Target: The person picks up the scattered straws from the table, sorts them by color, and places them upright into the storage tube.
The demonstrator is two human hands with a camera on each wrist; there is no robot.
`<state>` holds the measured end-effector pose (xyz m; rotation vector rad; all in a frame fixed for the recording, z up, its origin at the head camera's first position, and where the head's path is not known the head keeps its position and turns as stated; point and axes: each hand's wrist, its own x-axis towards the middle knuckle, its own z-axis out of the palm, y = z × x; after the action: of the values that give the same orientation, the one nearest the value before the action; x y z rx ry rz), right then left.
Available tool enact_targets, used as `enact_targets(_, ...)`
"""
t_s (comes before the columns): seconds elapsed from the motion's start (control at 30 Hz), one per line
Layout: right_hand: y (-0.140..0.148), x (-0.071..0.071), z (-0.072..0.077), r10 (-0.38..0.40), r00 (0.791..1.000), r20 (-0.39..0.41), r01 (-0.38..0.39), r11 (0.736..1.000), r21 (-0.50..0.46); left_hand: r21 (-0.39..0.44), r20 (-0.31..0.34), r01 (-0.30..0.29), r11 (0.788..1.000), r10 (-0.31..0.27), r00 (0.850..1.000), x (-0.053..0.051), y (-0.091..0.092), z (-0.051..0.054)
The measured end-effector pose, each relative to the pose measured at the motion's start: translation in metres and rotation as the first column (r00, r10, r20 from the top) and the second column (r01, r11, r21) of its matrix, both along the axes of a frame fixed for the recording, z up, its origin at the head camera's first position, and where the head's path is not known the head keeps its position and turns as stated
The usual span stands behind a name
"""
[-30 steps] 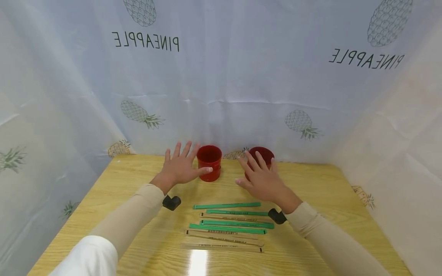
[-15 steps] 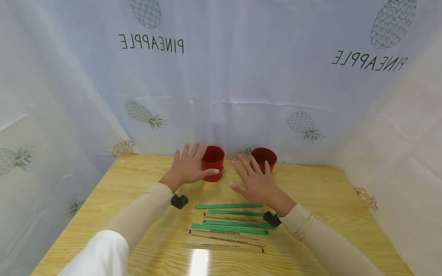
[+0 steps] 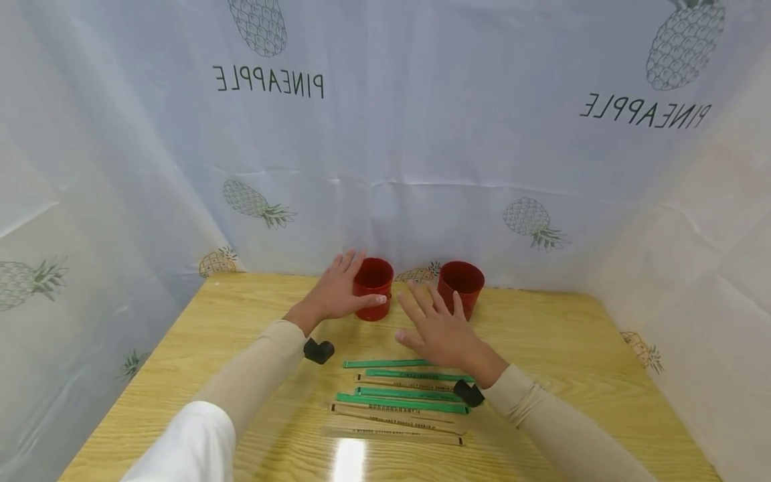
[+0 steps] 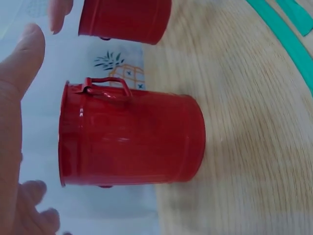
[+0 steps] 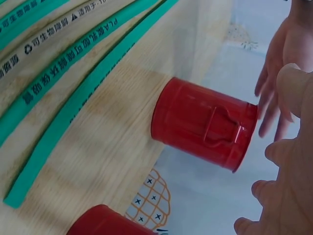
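Observation:
Two red cups stand upright at the back of the table. Beside the left cup point(image 3: 375, 281), my left hand point(image 3: 336, 292) is held with fingers extended and its thumb in front of the cup; the left wrist view shows a gap between hand and cup point(image 4: 132, 137). My right hand point(image 3: 442, 333) hovers with spread fingers in front of the right cup point(image 3: 466, 281), holding nothing. Nearer me lie several green strips point(image 3: 402, 403) and tan strips point(image 3: 397, 435) with printed text, roughly parallel, left to right.
A white curtain point(image 3: 385, 134) printed with pineapples rises behind the wooden table point(image 3: 542, 375) and along both sides. Black wrist pieces point(image 3: 319, 351) sit at the sleeve ends. A bright reflection shows at the table's front.
My right hand has shifted left and slightly down, uncovering more of the right cup. The left hand has moved a little to the right in view, its fingers closer together. The strips lie as before.

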<state>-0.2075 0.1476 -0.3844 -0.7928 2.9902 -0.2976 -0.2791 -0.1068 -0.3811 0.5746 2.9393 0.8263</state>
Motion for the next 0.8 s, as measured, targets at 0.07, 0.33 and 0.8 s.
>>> enact_targets(0.07,-0.001,0.002,-0.001,0.003,1.000,0.004,-0.003,1.000,0.000,0.086,0.011,0.003,0.996,-0.004,1.000,-0.004,0.000,-0.005)
enact_targets(0.33,-0.002,0.004,-0.011,0.025,1.000,0.000,-0.025,1.000,-0.001,0.354,0.019,-0.020,0.935,0.015,1.000,-0.014,0.002,-0.017)
enact_targets(0.8,0.003,0.005,-0.020,0.048,0.998,0.043,-0.043,0.993,-0.114,0.436,0.015,0.003,0.900,-0.010,1.000,-0.029,-0.002,-0.024)
